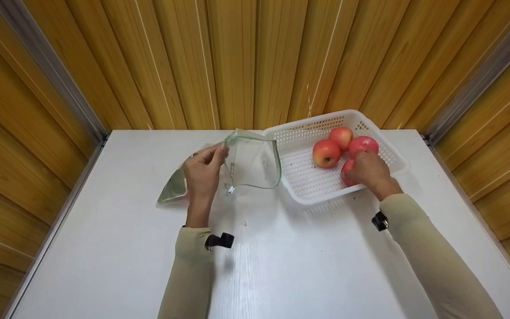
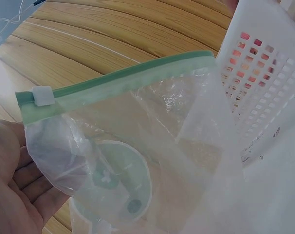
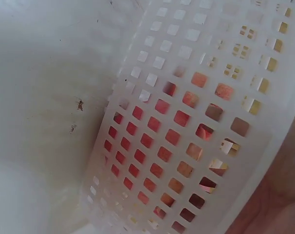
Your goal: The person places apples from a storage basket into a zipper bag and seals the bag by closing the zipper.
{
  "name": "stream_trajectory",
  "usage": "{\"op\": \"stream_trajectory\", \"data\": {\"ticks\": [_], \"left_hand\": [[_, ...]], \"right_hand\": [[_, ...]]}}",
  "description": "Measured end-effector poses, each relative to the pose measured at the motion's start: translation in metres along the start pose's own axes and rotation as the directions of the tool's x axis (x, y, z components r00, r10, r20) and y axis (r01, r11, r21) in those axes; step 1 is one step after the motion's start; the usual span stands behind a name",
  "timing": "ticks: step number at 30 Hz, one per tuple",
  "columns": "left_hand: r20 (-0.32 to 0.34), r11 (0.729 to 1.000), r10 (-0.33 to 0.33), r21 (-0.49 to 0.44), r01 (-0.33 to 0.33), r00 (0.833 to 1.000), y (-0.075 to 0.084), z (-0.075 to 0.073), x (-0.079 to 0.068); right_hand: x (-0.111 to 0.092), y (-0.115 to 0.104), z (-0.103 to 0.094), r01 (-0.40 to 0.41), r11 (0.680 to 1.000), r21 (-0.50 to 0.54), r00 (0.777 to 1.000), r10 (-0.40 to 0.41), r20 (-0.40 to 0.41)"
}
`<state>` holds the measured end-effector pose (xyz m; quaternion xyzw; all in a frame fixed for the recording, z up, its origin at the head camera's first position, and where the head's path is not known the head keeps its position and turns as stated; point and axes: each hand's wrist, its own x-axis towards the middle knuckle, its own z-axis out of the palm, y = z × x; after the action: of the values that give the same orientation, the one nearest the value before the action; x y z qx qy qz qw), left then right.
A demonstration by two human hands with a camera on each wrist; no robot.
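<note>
A clear slider zip bag (image 1: 253,164) with a green rim and a white slider (image 2: 43,95) is held up by my left hand (image 1: 202,175), thumb and fingers pinching the edge of its mouth. The mouth gapes towards the basket, and the bag's lower part hangs left behind the hand. A pale green print (image 2: 120,183) shows on it. My right hand (image 1: 372,170) reaches over the near rim of the white basket, fingers curled over a red apple (image 1: 348,173). The fingertips are hidden in the head view. Several apples are in the basket, one (image 1: 326,153) left of the hand.
The white perforated basket (image 1: 312,199) stands at the back right of the white table (image 1: 281,266), its left end close to the bag's mouth. Wood-patterned panels (image 1: 237,66) wall the table at the back and both sides.
</note>
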<state>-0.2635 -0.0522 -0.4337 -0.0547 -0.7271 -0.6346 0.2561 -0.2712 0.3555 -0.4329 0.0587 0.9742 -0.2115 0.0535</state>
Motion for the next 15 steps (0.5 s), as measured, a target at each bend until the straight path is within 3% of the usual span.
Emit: {"op": "stream_trajectory", "data": {"ticks": [7,15], "left_hand": [[0.0,1.0,-0.008,0.002,0.008,1.0,-0.0005,0.0006,-0.0001],[-0.002,1.0,-0.002,-0.009,0.002,1.0,-0.0021,0.0007,0.0002]], "right_hand": [[-0.0009,0.0004,0.0011,-0.031,0.997,0.075,0.997,0.026,0.067],[-0.0066,-0.0024,0.0063,0.058,0.997,0.044,0.997,-0.06,0.044]]}}
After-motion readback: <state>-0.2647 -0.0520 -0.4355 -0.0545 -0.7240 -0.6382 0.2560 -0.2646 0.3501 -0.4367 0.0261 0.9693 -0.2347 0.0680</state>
